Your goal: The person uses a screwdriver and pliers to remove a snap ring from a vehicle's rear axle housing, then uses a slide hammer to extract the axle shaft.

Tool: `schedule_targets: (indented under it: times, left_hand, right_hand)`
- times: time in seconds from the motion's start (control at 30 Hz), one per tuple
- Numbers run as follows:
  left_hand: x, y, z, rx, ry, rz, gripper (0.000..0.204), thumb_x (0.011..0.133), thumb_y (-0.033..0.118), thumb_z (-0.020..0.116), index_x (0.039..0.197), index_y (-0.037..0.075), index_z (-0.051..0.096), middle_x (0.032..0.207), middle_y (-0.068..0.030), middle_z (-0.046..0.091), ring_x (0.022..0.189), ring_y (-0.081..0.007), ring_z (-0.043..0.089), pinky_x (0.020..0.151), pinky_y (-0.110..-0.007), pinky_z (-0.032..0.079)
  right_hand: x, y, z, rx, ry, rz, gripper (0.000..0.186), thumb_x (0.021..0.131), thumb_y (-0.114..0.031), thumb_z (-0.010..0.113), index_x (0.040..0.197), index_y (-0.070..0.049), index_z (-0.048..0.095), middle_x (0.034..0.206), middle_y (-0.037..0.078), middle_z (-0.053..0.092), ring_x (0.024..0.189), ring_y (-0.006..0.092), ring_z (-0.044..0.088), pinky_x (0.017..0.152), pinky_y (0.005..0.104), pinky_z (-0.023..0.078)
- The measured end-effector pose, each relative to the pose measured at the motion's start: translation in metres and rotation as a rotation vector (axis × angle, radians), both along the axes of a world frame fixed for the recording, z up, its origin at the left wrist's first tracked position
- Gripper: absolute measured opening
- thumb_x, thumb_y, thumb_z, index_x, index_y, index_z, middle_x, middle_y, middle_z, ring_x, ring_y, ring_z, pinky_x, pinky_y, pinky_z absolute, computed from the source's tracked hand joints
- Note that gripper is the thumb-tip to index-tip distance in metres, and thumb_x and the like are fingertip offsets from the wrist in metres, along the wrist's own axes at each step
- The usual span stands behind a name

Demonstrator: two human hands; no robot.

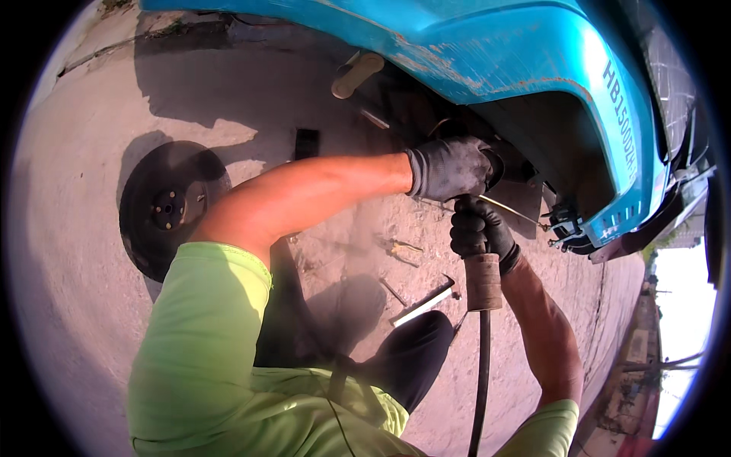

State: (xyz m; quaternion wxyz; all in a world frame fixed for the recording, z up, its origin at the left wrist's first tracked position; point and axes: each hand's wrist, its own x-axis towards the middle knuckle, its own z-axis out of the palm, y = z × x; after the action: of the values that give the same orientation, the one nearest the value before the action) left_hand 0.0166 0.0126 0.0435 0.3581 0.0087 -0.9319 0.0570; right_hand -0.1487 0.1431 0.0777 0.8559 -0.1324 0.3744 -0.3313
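Under the wheel arch of a blue vehicle body (pixel 487 61), both my gloved hands are close together. My left hand (pixel 451 166), in a grey glove, is closed beside a dark curved part (pixel 495 167); what lies inside its fingers is hidden. Just below it, my right hand (pixel 481 227), in a black glove, wraps round a tool with a worn brown cylindrical end (pixel 483 282). A thick black cord or hose (pixel 481 381) runs from that end to the lower edge. The tool's front is hidden by my hands. A thin metal rod (pixel 506 209) extends right from behind my hands.
A black wheel (pixel 171 209) lies on the dusty ground at left. A flat black rectangle (pixel 307 143) lies beyond my left forearm. Pliers (pixel 403 247), a thin bar (pixel 393 292) and a pale metal strip (pixel 425 303) lie near my knee. A beige rounded object (pixel 356 75) is by the vehicle.
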Motion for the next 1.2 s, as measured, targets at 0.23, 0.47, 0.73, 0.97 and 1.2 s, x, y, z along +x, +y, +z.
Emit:
schedule_targets:
  times: [0.23, 0.47, 0.73, 0.97, 1.2]
  left_hand:
    - [0.007, 0.001, 0.006, -0.037, -0.06, 0.048, 0.01, 0.082, 0.025, 0.066, 0.084, 0.019, 0.074, 0.094, -0.0006, 0.07, 0.105, -0.0198, 0.066, 0.097, -0.042, 0.047]
    - [0.007, 0.007, 0.009, -0.063, 0.022, 0.035, 0.01, 0.081, 0.026, 0.067, 0.083, 0.021, 0.075, 0.095, -0.0002, 0.069, 0.108, -0.0197, 0.066, 0.109, -0.043, 0.042]
    - [0.02, 0.0, 0.006, -0.115, 0.059, 0.046, 0.012, 0.077, 0.027, 0.069, 0.082, 0.019, 0.076, 0.093, -0.001, 0.071, 0.102, -0.0228, 0.068, 0.104, -0.042, 0.046]
    - [0.012, 0.004, 0.003, -0.202, 0.091, 0.147, 0.018, 0.083, 0.025, 0.064, 0.08, 0.016, 0.08, 0.082, -0.0005, 0.074, 0.095, -0.0222, 0.069, 0.1, -0.042, 0.048]
    - [0.006, 0.001, -0.006, -0.147, 0.066, 0.076, 0.017, 0.086, 0.021, 0.065, 0.087, 0.014, 0.08, 0.09, -0.0002, 0.076, 0.098, -0.0206, 0.07, 0.105, -0.041, 0.047]
  right_hand:
    - [0.072, -0.006, 0.067, -0.142, 1.373, 0.27, 0.019, 0.098, -0.01, 0.059, 0.116, -0.004, 0.058, 0.086, 0.005, 0.062, 0.067, 0.0147, 0.063, 0.055, 0.0324, 0.054]
    - [-0.002, 0.0, 0.036, -0.201, 0.972, 0.278, 0.02, 0.102, -0.023, 0.06, 0.111, -0.005, 0.059, 0.075, 0.001, 0.053, 0.062, 0.0118, 0.056, 0.051, 0.027, 0.046]
    - [-0.001, -0.004, 0.026, -0.067, 0.856, 0.114, 0.024, 0.106, -0.026, 0.054, 0.121, -0.009, 0.06, 0.083, 0.002, 0.064, 0.063, 0.0127, 0.058, 0.053, 0.0266, 0.046]
    - [0.056, -0.019, 0.067, -0.224, 1.448, 0.664, 0.011, 0.1, -0.008, 0.052, 0.107, -0.004, 0.06, 0.082, 0.002, 0.056, 0.063, 0.0095, 0.061, 0.05, 0.0277, 0.05]
    - [-0.001, -0.009, 0.034, -0.029, 0.509, 0.253, 0.009, 0.098, -0.016, 0.054, 0.096, -0.007, 0.055, 0.075, 0.004, 0.052, 0.06, 0.0152, 0.052, 0.053, 0.0301, 0.045]
